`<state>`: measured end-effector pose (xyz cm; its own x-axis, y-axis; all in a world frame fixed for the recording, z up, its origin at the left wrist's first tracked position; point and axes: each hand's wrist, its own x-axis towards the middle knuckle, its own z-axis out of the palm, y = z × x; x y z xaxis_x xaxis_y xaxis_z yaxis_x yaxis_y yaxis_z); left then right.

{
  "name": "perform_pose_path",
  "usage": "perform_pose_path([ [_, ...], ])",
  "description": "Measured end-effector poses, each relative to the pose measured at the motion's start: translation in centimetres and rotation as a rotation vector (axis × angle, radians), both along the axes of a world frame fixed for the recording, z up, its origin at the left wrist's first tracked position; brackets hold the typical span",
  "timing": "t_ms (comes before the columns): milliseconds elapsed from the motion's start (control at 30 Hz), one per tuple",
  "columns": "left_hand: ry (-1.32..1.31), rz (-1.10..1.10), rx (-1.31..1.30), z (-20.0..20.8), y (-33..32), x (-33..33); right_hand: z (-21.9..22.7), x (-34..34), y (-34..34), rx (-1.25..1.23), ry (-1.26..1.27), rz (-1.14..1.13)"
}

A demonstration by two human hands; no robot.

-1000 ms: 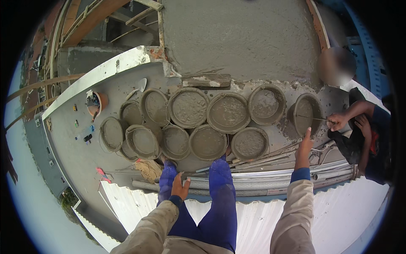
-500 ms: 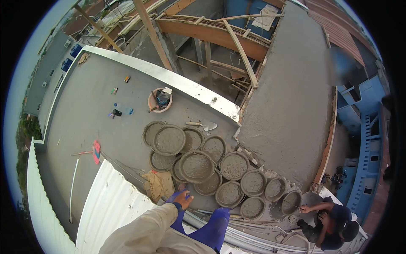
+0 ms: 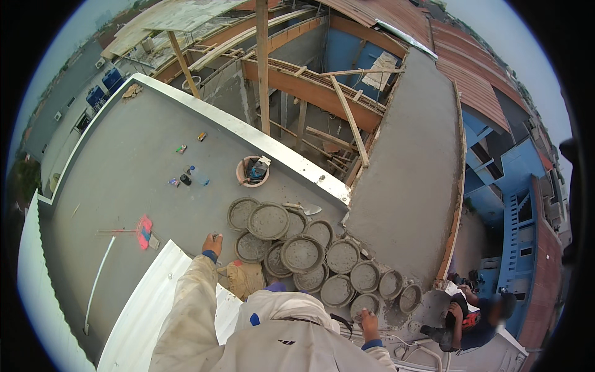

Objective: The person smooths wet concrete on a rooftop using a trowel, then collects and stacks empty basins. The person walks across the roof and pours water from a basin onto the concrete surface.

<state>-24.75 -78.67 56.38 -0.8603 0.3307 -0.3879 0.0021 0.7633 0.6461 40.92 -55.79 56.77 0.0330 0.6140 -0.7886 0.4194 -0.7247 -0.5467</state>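
My left hand [image 3: 212, 244] is raised at the left, its fingers curled together, and I see nothing held in it. Below it lies a crumpled brown sack [image 3: 245, 279]. My right hand [image 3: 369, 323] is also curled closed with nothing visible in it, just in front of a round tub of wet mortar [image 3: 364, 306]. Several more such tubs stand packed together ahead of me, some stacked on others, such as the raised tub [image 3: 302, 253] in the middle. A trowel [image 3: 304, 208] lies behind them.
A co-worker [image 3: 480, 316] crouches at the right beside the last tub [image 3: 410, 299]. Wet grey slab [image 3: 415, 142] runs away beyond the tubs, next to an open shaft with timbers [image 3: 350, 121]. A bucket of tools [image 3: 253, 171], a bottle [image 3: 199, 176] and corrugated sheet [image 3: 152, 297] are leftward.
My left hand has left my knee area and swung outward to the left. My right hand has come into view. The view has shifted, and the co-worker's hand has drawn away from the tub.
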Motion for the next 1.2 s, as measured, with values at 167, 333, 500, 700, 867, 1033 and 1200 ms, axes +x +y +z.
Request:
perform_pose_path([
  [167, -0.095, 0.121, -0.195, 0.0, -10.4, 6.4, 1.6, -1.2, 0.1, -0.112, -0.020, -0.050],
  [333, -0.226, 0.186, -0.396, -2.2, -21.2, 18.5, 0.6, -0.4, 1.6, -0.106, -0.090, 0.198],
  [500, -0.392, 0.094, -0.504, -1.7, -26.5, 28.0, -0.5, -0.2, 2.7, -0.028, 0.020, 0.307],
  [700, -0.392, 0.322, -0.392, -0.1, -25.2, 30.3, 0.1, -2.0, 4.0, -0.021, -0.090, 0.367],
  [867, -0.205, 0.384, -0.232, 1.3, -22.6, 27.7, -1.0, -1.7, 4.7, -0.136, 0.048, 0.175],
  [1033, -0.202, 0.359, -0.265, 1.6, -22.9, 25.5, -1.6, 0.0, 3.9, -0.192, 0.075, 0.103],
  [1200, -0.263, 0.273, -0.379, 0.5, -25.0, 23.2, -0.5, -0.2, 0.5, -0.210, 0.054, -0.061],
])
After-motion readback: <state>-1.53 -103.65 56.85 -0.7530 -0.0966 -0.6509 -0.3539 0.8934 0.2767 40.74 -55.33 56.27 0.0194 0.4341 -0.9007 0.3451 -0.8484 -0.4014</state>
